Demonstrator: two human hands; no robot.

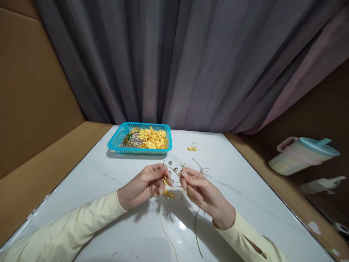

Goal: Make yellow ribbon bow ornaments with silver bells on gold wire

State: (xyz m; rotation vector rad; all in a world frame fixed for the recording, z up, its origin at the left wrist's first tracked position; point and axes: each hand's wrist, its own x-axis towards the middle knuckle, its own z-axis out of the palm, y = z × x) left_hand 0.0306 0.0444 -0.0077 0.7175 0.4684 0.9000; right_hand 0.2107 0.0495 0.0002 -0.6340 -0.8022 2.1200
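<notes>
My left hand (148, 185) is closed in a pinch on a small yellow ribbon piece (165, 182) with thin gold cord running from it. My right hand (200, 191) faces it a few centimetres away, fingers pinched on gold cord (196, 222) whose loose ends trail down over the white marble table (245, 189). Another small yellow piece (168, 194) lies under the hands. Several small silver beads (171, 166) and short cord strands (200, 168) lie just beyond my fingertips.
A blue plastic basket (116, 140) at the back holds yellow ribbon pieces (154, 139) and silver metal parts (132, 139). A finished yellow piece with a ring (192, 147) lies to its right. A pastel lidded jug (301, 153) stands on the right ledge. Grey curtain behind.
</notes>
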